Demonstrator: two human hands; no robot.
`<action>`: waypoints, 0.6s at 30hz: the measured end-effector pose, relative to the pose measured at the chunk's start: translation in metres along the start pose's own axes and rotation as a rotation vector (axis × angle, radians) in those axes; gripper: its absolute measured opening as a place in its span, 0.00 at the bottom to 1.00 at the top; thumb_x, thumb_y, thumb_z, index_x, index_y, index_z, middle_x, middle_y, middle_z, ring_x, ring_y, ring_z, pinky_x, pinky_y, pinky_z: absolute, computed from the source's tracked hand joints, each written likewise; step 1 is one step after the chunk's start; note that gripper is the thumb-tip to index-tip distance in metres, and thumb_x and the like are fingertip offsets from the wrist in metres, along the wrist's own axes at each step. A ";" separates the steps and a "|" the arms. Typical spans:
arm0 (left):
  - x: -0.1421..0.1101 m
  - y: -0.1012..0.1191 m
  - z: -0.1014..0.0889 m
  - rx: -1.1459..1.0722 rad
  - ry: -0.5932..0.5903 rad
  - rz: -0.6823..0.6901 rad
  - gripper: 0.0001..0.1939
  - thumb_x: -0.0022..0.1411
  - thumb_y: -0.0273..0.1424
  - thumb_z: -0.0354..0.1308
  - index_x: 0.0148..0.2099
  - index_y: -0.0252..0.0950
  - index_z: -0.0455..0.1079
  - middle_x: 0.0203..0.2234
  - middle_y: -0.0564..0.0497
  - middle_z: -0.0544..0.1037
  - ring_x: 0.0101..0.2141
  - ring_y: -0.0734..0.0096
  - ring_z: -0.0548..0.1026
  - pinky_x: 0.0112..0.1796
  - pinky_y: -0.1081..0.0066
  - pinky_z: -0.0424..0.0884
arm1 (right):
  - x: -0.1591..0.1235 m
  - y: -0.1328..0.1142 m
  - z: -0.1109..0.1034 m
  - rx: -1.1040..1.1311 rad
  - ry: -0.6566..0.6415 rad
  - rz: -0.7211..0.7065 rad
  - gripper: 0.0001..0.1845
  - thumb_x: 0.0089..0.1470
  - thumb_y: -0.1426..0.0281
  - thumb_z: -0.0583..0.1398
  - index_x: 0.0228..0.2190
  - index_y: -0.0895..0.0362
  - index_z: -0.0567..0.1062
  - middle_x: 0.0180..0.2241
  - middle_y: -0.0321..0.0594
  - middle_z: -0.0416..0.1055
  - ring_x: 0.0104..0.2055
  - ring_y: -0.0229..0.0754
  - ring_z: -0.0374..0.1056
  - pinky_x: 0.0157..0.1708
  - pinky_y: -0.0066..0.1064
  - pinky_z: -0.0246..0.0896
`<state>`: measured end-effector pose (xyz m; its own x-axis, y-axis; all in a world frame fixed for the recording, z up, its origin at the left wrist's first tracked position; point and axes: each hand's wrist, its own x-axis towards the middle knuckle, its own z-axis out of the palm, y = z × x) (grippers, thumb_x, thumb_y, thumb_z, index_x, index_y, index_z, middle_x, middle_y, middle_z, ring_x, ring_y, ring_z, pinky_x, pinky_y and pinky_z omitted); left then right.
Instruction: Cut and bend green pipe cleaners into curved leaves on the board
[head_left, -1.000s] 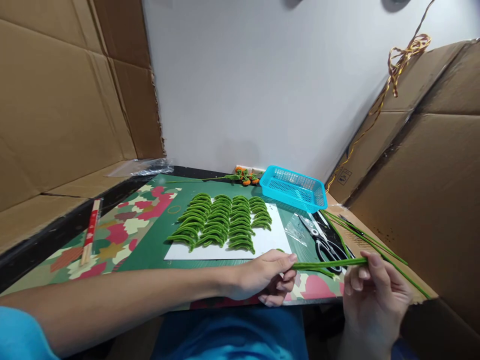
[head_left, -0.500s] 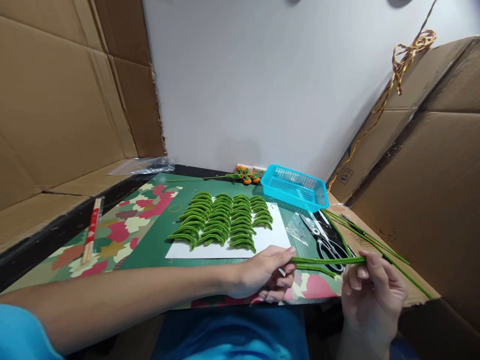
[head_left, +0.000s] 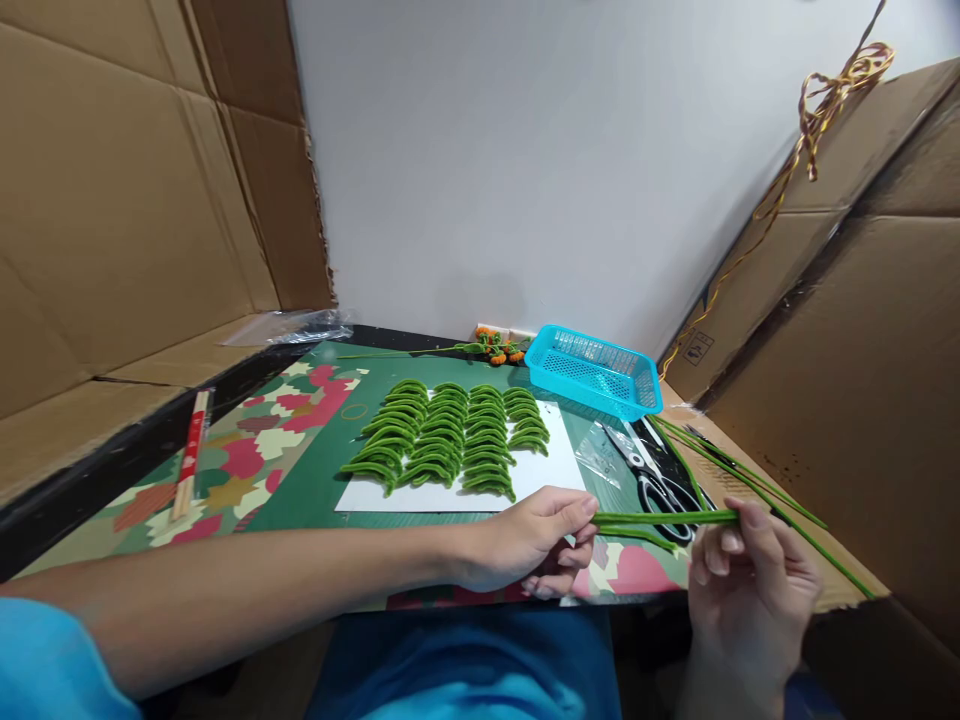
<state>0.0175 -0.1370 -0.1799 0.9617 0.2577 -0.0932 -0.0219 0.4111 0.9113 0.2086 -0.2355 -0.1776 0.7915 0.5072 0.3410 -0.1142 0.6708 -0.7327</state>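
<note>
Green pipe cleaners (head_left: 664,518) stretch level between my two hands, above the table's front edge. My left hand (head_left: 551,540) pinches them at one end between thumb and fingers. At the other end, the thumb and fingertips of my right hand (head_left: 754,570) are closed on them. Another green strand (head_left: 637,538) hangs slightly lower and bends down to the right of my left hand. Beyond my left hand, several curved green pipe-cleaner pieces (head_left: 439,435) lie in columns on a white sheet (head_left: 450,500). Black-handled scissors (head_left: 652,485) lie partly behind the held strands.
A blue plastic basket (head_left: 592,370) stands at the back right, beside orange flowers (head_left: 499,347) on green stems. Long green stems (head_left: 750,475) lie along the right. Wrapped chopsticks (head_left: 192,455) are at the left. Cardboard walls (head_left: 840,330) flank the table.
My hands keep the same hold on the pipe cleaners, and the strands between them look slightly more separated. The camera view has shifted a little.
</note>
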 end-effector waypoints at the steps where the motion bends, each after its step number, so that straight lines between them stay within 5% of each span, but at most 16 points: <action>1: 0.000 -0.001 0.000 -0.002 0.002 0.005 0.27 0.70 0.56 0.57 0.36 0.39 0.55 0.24 0.61 0.59 0.15 0.84 0.57 0.17 0.78 0.53 | 0.000 0.000 0.000 0.000 0.002 -0.001 0.12 0.48 0.64 0.76 0.30 0.58 0.85 0.15 0.27 0.64 0.13 0.30 0.58 0.08 0.21 0.55; 18: -0.002 0.005 0.001 0.072 -0.070 -0.007 0.30 0.66 0.59 0.60 0.35 0.38 0.57 0.26 0.61 0.59 0.15 0.82 0.65 0.12 0.78 0.54 | 0.000 -0.001 -0.002 -0.020 0.044 -0.051 0.10 0.48 0.65 0.76 0.29 0.58 0.85 0.15 0.28 0.65 0.12 0.31 0.58 0.08 0.22 0.54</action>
<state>0.0159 -0.1364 -0.1744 0.9785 0.1923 -0.0740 0.0024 0.3484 0.9373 0.2101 -0.2371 -0.1774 0.8214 0.4482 0.3527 -0.0611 0.6840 -0.7269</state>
